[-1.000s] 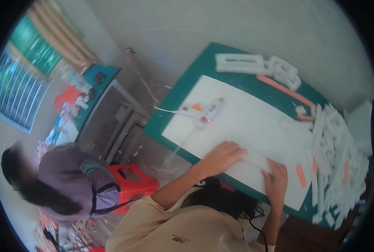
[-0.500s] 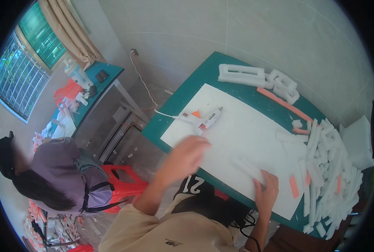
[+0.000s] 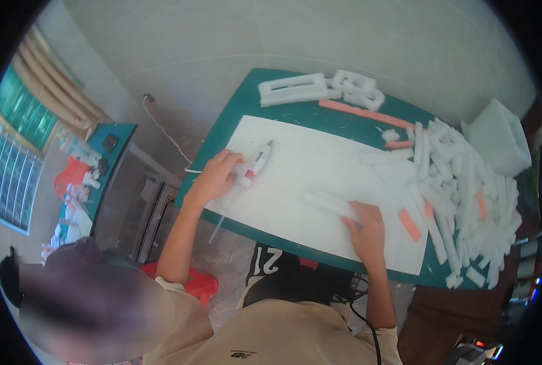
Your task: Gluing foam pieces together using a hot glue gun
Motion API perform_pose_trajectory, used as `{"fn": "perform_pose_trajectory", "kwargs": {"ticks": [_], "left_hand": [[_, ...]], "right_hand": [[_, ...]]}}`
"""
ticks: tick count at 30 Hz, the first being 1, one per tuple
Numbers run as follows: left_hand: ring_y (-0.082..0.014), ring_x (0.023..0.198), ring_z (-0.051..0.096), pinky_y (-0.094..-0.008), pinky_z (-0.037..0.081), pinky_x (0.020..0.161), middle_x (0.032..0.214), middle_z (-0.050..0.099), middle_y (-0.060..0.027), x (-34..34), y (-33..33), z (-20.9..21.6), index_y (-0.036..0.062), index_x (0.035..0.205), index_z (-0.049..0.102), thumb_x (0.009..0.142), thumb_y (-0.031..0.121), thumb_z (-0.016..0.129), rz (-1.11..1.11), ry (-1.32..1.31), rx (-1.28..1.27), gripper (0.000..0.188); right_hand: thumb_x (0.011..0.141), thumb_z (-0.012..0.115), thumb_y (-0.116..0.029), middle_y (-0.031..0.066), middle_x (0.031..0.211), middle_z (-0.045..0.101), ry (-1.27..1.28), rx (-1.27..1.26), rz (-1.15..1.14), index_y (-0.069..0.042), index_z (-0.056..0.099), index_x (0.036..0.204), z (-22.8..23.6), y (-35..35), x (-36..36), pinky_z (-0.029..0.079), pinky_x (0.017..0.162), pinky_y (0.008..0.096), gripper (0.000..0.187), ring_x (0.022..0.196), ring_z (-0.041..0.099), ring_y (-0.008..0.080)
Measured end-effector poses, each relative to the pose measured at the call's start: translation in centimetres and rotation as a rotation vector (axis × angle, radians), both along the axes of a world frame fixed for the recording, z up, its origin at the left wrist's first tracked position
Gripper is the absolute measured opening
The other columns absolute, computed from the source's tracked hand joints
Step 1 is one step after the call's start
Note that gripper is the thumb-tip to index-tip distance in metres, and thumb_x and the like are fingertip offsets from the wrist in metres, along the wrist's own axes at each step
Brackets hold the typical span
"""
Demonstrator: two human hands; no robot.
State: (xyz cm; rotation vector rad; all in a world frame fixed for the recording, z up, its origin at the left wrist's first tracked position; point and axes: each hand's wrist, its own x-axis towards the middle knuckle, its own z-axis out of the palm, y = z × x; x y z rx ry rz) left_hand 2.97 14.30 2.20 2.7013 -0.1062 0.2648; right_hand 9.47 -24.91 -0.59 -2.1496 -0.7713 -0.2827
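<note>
My left hand (image 3: 216, 174) is closed round the handle of a white hot glue gun (image 3: 258, 162), hiding most of that handle. The gun lies on a white board (image 3: 295, 152) with its nozzle pointing away from me. A thin glue stick (image 3: 217, 230) shows behind it, past the board's near edge. In my right hand (image 3: 367, 231) is a white foam strip (image 3: 324, 202), pinched by its right end between thumb and fingers. The strip is slightly blurred, low over the board or resting on it; I cannot tell which.
A heap of white foam strips (image 3: 459, 201) covers the table's right side, near a white foam block (image 3: 496, 137). Joined foam frames (image 3: 295, 90) and a long pink strip (image 3: 368, 112) lie along the back. The gun's cord (image 3: 167, 137) runs to the wall. A co-worker (image 3: 88, 292) sits at left.
My left hand has moved from the board's near edge to the glue gun's handle and closed there. The right hand keeps its foam strip. The whole view has shifted.
</note>
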Motion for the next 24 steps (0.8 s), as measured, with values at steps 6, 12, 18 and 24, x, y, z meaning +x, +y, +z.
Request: {"fn": "perform_pose_trajectory", "kwargs": {"ticks": [6, 12, 18, 24], "left_hand": [[-0.0374, 0.108, 0.057, -0.0445, 0.046, 0.090, 0.123, 0.050, -0.0177, 0.1, -1.1, -0.2, 0.0059, 0.119, 0.059, 0.068, -0.007, 0.065, 0.057, -0.087, 0.228, 0.053], [-0.0343, 0.096, 0.060, -0.0417, 0.051, 0.083, 0.124, 0.048, -0.0162, -3.1, -4.0, 0.4, 0.0034, 0.116, 0.061, 0.061, -0.011, 0.066, 0.110, -0.284, 0.239, 0.057], [-0.0279, 0.085, 0.059, -0.0367, 0.051, 0.068, 0.117, 0.050, -0.0131, -6.5, -8.0, 2.2, 0.0042, 0.114, 0.065, 0.054, -0.011, 0.066, -0.043, -0.261, 0.066, 0.061], [-0.0267, 0.086, 0.058, -0.0341, 0.052, 0.066, 0.107, 0.054, -0.0098, -7.4, -10.4, 2.3, 0.0036, 0.114, 0.069, 0.056, -0.007, 0.072, -0.130, -0.191, 0.269, 0.059]], "right_hand": [[0.080, 0.076, -0.009, 0.0168, 0.106, 0.068, 0.046, 0.017, -0.021, -0.001, 0.066, 0.111, -0.8, 0.1, -0.1, 0.049, 0.089, 0.0434, 0.034, 0.101, 0.060, 0.0371], [0.079, 0.077, -0.009, 0.0161, 0.107, 0.069, 0.034, 0.027, -0.028, -0.001, 0.067, 0.110, -0.5, 0.6, -0.4, 0.049, 0.089, 0.0436, 0.033, 0.102, 0.061, 0.0370], [0.081, 0.075, -0.010, 0.0165, 0.103, 0.068, 0.019, 0.026, -0.019, 0.000, 0.066, 0.109, -0.6, 1.0, -0.8, 0.049, 0.087, 0.0434, 0.031, 0.099, 0.060, 0.0374], [0.082, 0.075, -0.009, 0.0163, 0.104, 0.068, 0.029, 0.036, -0.021, 0.000, 0.066, 0.109, -0.5, 1.4, -1.2, 0.049, 0.087, 0.0434, 0.031, 0.098, 0.060, 0.0374]]}}
